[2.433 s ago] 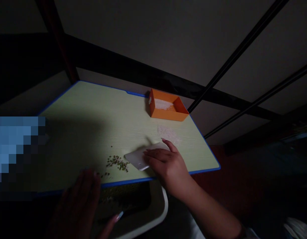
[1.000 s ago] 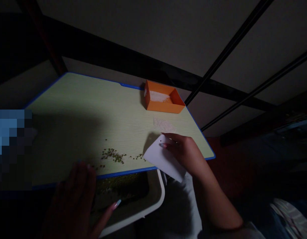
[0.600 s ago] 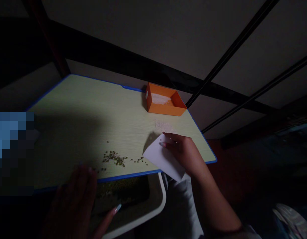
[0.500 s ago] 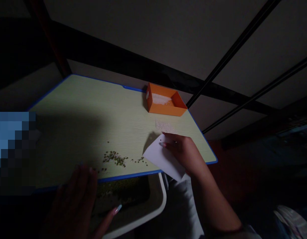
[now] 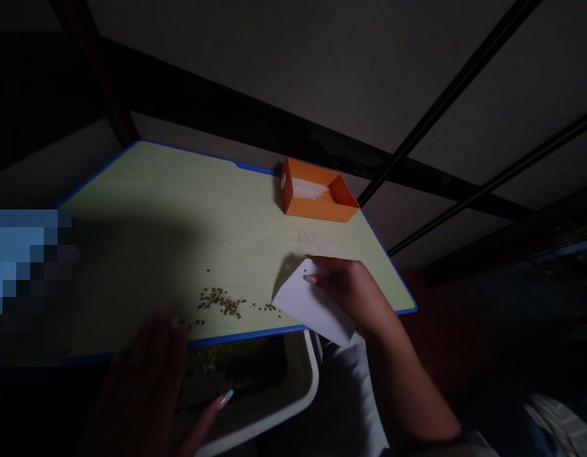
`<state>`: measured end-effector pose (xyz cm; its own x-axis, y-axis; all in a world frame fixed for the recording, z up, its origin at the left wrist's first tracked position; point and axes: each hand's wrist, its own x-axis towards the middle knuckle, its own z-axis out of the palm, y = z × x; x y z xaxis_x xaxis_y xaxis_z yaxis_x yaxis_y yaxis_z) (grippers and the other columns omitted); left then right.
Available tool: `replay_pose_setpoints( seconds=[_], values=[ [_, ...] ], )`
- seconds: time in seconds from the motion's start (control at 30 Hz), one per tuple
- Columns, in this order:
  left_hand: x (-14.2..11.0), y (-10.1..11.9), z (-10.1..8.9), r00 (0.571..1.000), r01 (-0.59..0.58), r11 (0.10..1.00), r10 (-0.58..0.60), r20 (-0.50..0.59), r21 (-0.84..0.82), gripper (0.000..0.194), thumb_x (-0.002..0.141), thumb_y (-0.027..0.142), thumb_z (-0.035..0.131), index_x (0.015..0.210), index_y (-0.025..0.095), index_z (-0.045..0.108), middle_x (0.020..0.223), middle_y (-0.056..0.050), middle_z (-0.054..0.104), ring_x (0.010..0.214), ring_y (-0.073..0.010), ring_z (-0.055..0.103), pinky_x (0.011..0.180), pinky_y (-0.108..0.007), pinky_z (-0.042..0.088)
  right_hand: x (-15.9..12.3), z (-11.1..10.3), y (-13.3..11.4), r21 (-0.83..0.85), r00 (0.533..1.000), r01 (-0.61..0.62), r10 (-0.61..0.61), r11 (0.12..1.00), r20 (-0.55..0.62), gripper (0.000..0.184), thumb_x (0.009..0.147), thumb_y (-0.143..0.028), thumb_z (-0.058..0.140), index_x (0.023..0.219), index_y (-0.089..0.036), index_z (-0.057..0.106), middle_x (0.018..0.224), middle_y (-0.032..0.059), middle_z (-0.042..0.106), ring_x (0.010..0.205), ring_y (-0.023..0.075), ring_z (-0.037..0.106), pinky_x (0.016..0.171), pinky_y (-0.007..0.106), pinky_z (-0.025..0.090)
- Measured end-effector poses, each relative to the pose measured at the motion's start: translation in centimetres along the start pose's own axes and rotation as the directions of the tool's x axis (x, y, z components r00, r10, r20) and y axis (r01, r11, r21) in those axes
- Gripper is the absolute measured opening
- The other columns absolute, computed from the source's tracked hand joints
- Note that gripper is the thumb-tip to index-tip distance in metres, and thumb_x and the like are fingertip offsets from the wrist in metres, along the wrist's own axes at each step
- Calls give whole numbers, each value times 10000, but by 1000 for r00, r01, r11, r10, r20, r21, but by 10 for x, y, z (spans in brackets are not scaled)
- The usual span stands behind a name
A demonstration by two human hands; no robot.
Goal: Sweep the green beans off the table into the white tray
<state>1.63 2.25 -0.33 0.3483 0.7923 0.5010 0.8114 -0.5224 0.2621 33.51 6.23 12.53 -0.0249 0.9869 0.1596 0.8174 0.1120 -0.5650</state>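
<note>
A white card (image 5: pixel 316 311) with a small hole near its corner is pinched in my right hand (image 5: pixel 343 279), tilted over the table's front edge. Just left of the card lie scattered green beans or seeds (image 5: pixel 221 301) on the pale green tabletop (image 5: pixel 179 190). My left hand (image 5: pixel 150 374) rests at the blue table edge, thumb stretched out and fingers extended near a few stray seeds. Beneath the edge, a white-rimmed tub (image 5: pixel 314 374) holds a mass of similar dark green bits.
An orange open box (image 5: pixel 316 208) containing white grains stands at the back right of the table. Some white grains (image 5: pixel 316 241) are spread in front of it. Behind the table rises a panelled wall (image 5: pixel 274 57). Pixelated blocks cover the far left.
The hole in the card shows slightly farther left, and the right fingers have shifted a little on the card. The left hand and the seeds look nearly the same.
</note>
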Motion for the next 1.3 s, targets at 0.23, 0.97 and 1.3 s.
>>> replay_pose_setpoints(
  seconds=[0.23, 0.97, 1.3],
  values=[
    [-1, 0, 1, 1000, 4, 1000, -4, 7, -7, 939, 823, 522, 533, 1610, 280, 83, 1761, -72, 112, 1561, -477, 282, 1135, -806, 411, 2, 3, 1, 23, 1000, -4, 4, 1000, -18, 245, 878, -237, 653, 1073, -224, 800, 939, 85, 819, 900, 254, 762, 804, 382, 586],
    [2, 1, -3, 999, -37, 999, 37, 10, 35, 940, 835, 523, 513, 1611, 232, 71, 1758, -111, 111, 1500, -516, 374, 1034, -810, 482, 3, 1, -3, 100, 1000, -27, 26, 995, 11, 283, 871, -291, 644, 1097, -234, 804, 1012, 68, 822, 874, 249, 743, 764, 380, 560],
    [0, 2, -2, 998, -52, 998, 53, -20, 40, 926, 829, 514, 515, 1608, 217, 114, 1751, -107, 140, 1542, -484, 316, 1059, -774, 492, 2, 4, -9, 68, 997, -46, 42, 997, 58, 261, 879, -302, 629, 1056, -226, 804, 956, 77, 816, 844, 251, 728, 753, 374, 537]
  ],
)
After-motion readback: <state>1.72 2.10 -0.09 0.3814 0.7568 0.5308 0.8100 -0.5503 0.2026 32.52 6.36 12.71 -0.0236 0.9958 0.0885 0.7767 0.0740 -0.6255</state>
